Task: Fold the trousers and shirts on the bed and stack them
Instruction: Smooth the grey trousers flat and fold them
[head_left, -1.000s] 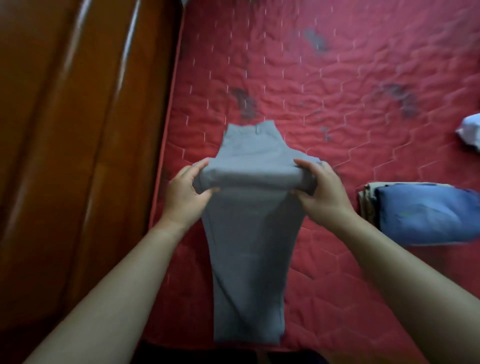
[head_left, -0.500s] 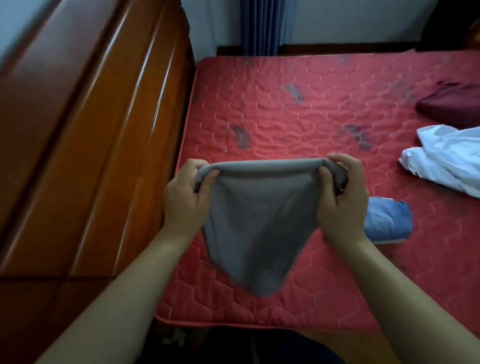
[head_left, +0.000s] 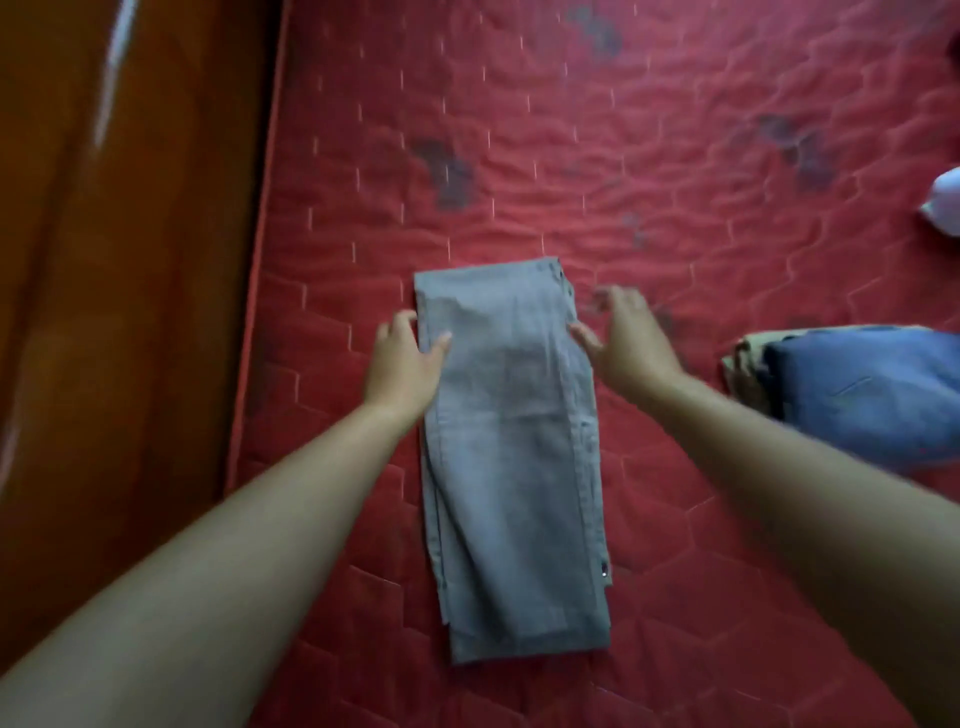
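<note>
Grey trousers (head_left: 514, 467) lie flat on the red quilted bed (head_left: 649, 156), folded into a long narrow strip running away from me. My left hand (head_left: 405, 358) rests at the strip's far left edge, fingers relaxed, thumb on the cloth. My right hand (head_left: 623, 343) hovers at the far right edge with fingers spread, holding nothing. To the right sits a stack with folded blue jeans (head_left: 862, 395) on top of a beige garment (head_left: 743, 369).
A glossy brown wooden board (head_left: 119, 312) runs along the bed's left side. A white garment (head_left: 945, 208) shows at the right edge. Dark stains mark the bedcover farther out.
Both hands held the grey trousers up by a fold; now the trousers lie flat on the bed and both hands have let go.
</note>
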